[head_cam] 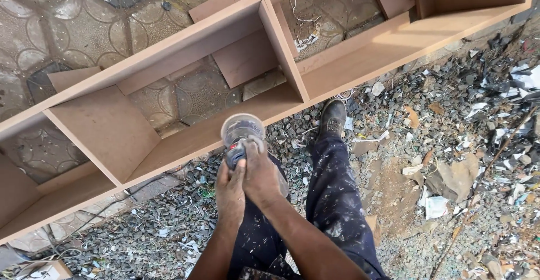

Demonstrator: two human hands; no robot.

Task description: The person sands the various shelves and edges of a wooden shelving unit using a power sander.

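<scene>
A long brown wooden shelf frame [236,120] with upright dividers lies on its side across the patterned floor. Both my hands grip a small grey power tool [241,135] with a round clear base, held against the frame's near edge. My left hand [229,193] wraps the tool's body from below. My right hand [260,173] covers the top and back of the tool. My legs in dark spattered trousers and one dark shoe [332,117] stand just under the frame.
Gravel with paper scraps, torn bits and debris [450,173] covers the ground at right. A dark cable [107,207] runs over the gravel at lower left. Patterned paving [73,27] shows through the frame's open compartments.
</scene>
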